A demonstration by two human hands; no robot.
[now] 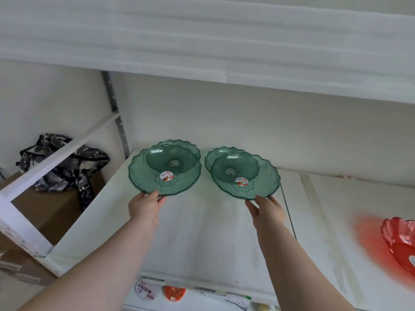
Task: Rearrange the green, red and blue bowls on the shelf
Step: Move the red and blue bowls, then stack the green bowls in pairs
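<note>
Two see-through green bowls are tilted up at the back of the white shelf [202, 225], each showing a round sticker. My left hand [146, 206] grips the near rim of the left green bowl [143, 176]. My right hand [267, 209] grips the near rim of the right green bowl [267, 180]. Behind each held bowl a further green bowl leans: one back left [190, 148], one back middle [213, 156]. A red bowl [399, 245] lies on the shelf at the far right, cut off by the frame edge. No blue bowl is in view.
A white upper shelf [224, 52] hangs low over the bowls. A metal upright [116, 113] bounds the shelf on the left. Beyond it a patterned bag [60, 162] lies on cardboard boxes [45, 212]. Labels and small items show below the front edge [173, 292].
</note>
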